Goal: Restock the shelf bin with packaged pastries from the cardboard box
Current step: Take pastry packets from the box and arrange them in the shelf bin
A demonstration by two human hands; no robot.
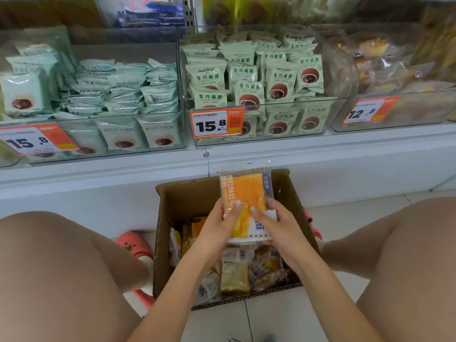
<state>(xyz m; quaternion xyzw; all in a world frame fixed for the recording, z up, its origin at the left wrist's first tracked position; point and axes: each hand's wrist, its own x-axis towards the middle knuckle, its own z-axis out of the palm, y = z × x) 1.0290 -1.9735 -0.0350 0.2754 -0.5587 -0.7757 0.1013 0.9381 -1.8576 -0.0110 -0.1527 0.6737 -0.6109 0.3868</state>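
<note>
**Both hands hold pastry packs above the open box**

The left hand (219, 224) and the right hand (274, 227) meet over the cardboard box (172, 193), each grip curled round a small stack of packaged pastries (243, 193). The left thumb lies across the front of the top pack, an orange-yellow bread slice in clear wrap with printed characters; the right thumb presses beside it, with the fingers wrapped behind the stack. The top pack stands nearly upright, its upper edge rising past the far wall of the box. A second pack with a white label shows just under it, against the right palm.

Below the hands, more wrapped pastries (234, 275) lie loose in the bottom of the box, which sits on the tiled floor (283, 317) between the person's bare knees. A pink shoe (134, 245) shows to the left of the box.

Above, on the white shelf (320, 154), three clear bins stand side by side. The middle bin (261, 134) and the left bin (98, 144) hold pale green packs; the right bin (394, 119) holds clear-wrapped breads. Orange price tags (217, 124) hang on the bin fronts, reading 15.8, 15.8 and 12.8.
</note>
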